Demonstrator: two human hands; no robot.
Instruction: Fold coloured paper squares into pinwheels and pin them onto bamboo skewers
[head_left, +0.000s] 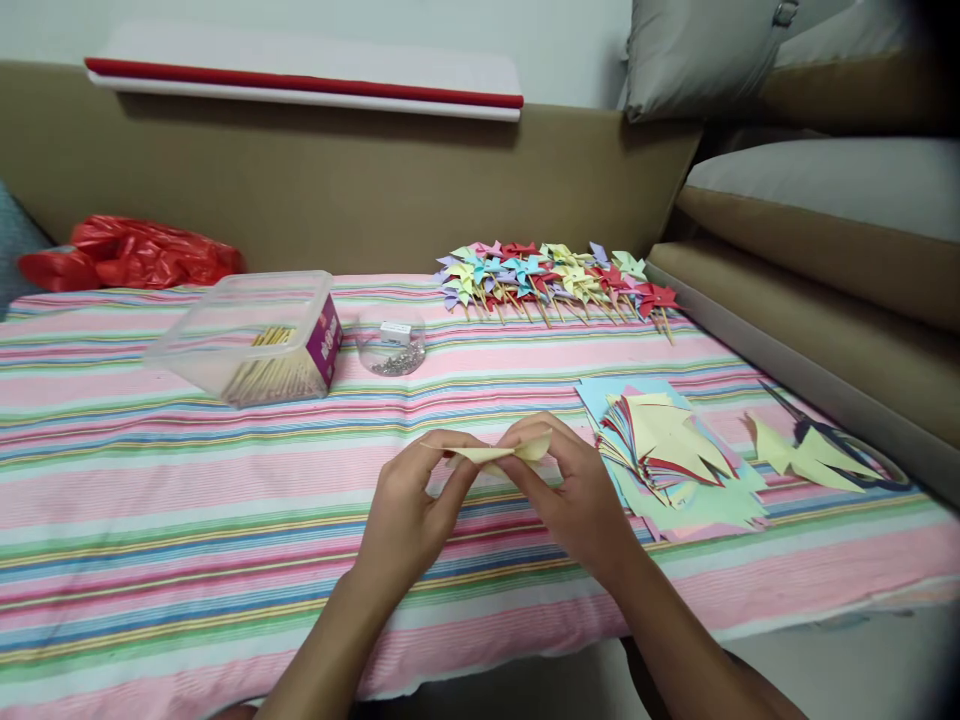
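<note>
The left hand (409, 510) and right hand (577, 495) each pinch one end of a folded yellow paper piece (499, 452), held just above the striped table (187, 480) near the middle of its near edge. The fingertips hide its ends. A stack of cut papers (667, 450) lies just beside the right hand. Toward the right edge, another yellow cutout (814, 455) covers most of the scissors (847, 445). Pinwheels (555, 275) line the far edge. A stick box (255, 340) and a clear tub (391, 345), contents unclear, sit far left.
</note>
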